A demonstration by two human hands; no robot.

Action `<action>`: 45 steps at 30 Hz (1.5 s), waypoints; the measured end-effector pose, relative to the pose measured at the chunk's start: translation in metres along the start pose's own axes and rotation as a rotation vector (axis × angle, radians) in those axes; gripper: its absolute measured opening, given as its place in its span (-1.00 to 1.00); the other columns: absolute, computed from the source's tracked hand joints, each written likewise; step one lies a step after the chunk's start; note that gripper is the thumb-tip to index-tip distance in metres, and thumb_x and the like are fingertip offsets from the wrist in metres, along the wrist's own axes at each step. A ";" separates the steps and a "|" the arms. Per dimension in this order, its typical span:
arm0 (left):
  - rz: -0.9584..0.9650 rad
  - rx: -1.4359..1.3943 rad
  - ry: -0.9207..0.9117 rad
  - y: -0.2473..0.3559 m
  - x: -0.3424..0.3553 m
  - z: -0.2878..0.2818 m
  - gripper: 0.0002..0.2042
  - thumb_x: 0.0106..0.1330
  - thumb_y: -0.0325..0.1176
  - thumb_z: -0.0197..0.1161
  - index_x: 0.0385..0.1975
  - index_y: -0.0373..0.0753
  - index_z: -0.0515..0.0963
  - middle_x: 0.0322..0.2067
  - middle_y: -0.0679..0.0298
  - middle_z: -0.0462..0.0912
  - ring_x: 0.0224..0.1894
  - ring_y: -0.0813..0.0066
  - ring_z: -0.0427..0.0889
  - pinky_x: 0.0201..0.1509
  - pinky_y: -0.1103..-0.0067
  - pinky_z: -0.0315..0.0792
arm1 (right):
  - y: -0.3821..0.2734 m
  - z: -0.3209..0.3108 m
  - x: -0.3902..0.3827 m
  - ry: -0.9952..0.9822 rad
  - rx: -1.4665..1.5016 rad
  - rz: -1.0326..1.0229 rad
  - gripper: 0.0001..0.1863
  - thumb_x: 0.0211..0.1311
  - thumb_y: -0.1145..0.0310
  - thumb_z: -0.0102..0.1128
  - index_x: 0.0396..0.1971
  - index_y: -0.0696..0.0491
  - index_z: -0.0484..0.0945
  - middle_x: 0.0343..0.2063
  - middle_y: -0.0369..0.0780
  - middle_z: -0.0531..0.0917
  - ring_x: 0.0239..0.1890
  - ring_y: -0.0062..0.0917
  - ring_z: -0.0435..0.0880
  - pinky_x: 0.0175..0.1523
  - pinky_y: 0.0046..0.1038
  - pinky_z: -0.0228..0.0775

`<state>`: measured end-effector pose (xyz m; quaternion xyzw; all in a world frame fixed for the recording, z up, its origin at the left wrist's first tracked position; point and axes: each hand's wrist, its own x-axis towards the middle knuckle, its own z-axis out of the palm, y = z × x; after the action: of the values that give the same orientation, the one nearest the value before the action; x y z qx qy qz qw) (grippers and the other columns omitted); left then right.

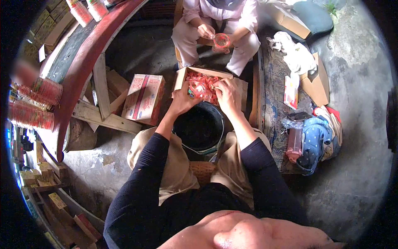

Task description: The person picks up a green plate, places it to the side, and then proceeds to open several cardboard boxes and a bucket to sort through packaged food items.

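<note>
My left hand (184, 101) is closed round a clear, red-tinted plastic container (197, 89), held over the near edge of an open cardboard box (179, 79). Small red wrapped pieces (203, 78) fill that box. My right hand (228, 94) is at the box's right side, its thumb and fingers drawn together beside the red pieces. Whatever is in that pinch is too small to make out. Below both hands, between my knees, stands a black bucket (198, 126).
Across from me a seated person (222, 29) holds a red-rimmed clear cup (222, 40). A closed carton (143, 97) stands left of the box. Stacked red cups (35, 114) line the red-edged table (76, 70). On the patterned bench (273, 120) lie a blue cloth bag (315, 139) and a bottle (294, 145).
</note>
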<state>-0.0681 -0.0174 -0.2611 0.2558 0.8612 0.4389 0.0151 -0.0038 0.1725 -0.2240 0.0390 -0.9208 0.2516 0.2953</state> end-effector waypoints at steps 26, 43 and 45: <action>-0.318 -0.757 -0.437 0.007 -0.003 -0.022 -0.59 0.06 -0.22 0.35 -0.12 -0.24 0.44 -0.41 0.36 0.57 -0.42 0.62 0.51 -0.32 0.66 0.40 | 0.000 -0.003 -0.003 0.010 -0.089 -0.180 -0.84 -0.06 0.57 0.17 -0.43 0.02 0.57 -0.38 -0.29 0.50 -0.23 -0.35 0.46 -0.12 -0.32 0.33; -0.314 -0.951 -0.527 -0.015 -0.009 -0.013 -0.68 0.08 -0.11 0.30 -0.32 -0.21 0.48 -0.48 0.38 0.51 -0.45 0.60 0.47 -0.34 0.63 0.36 | 0.000 0.002 -0.004 -0.037 -0.114 -0.223 -0.81 -0.08 0.56 0.18 -0.40 0.01 0.55 -0.37 -0.28 0.48 -0.20 -0.35 0.44 -0.03 -0.32 0.32; -0.317 -0.987 -0.542 -0.021 -0.011 -0.012 -0.66 0.09 -0.08 0.30 -0.30 -0.19 0.47 -0.48 0.39 0.50 -0.43 0.61 0.46 -0.32 0.63 0.35 | -0.001 0.003 -0.005 -0.031 -0.131 -0.241 -0.82 -0.08 0.56 0.18 -0.40 0.02 0.55 -0.37 -0.27 0.48 -0.20 -0.35 0.44 -0.04 -0.32 0.33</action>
<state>-0.0704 -0.0416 -0.2721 0.1897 0.5482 0.6993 0.4178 -0.0014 0.1693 -0.2285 0.1338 -0.9283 0.1533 0.3112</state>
